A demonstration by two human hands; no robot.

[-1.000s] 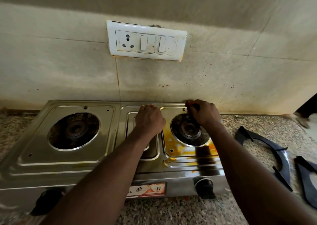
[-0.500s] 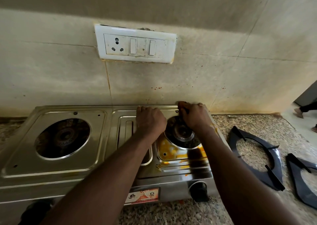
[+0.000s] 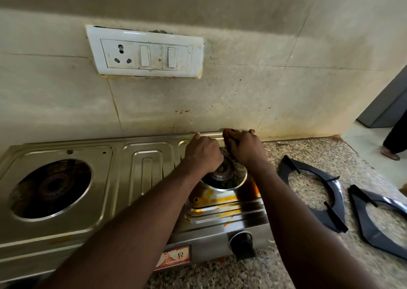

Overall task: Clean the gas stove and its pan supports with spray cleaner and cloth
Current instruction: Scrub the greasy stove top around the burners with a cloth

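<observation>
A steel two-burner gas stove (image 3: 136, 174) stands against the tiled wall with both burners bare. Its left burner (image 3: 52, 187) is dark, and orange stains (image 3: 220, 198) smear the plate in front of the right burner (image 3: 224, 174). My left hand (image 3: 202, 154) and my right hand (image 3: 244, 150) sit side by side behind the right burner. The fingers of both curl over the stove's back rim (image 3: 211, 134). Two dark pan supports (image 3: 330, 214) (image 3: 374, 229) lie on the counter to the right of the stove. No spray bottle or cloth is in view.
A white switchboard (image 3: 145, 53) is fixed to the wall above the stove. The speckled granite counter (image 3: 308, 147) runs to an edge at the right, where another person's foot (image 3: 391, 155) stands on the floor. A black knob (image 3: 242, 242) juts from the stove's front.
My left hand has moved right from the middle panel to the right burner, close to my right hand. Both hands now reach further back, onto the rear rim.
</observation>
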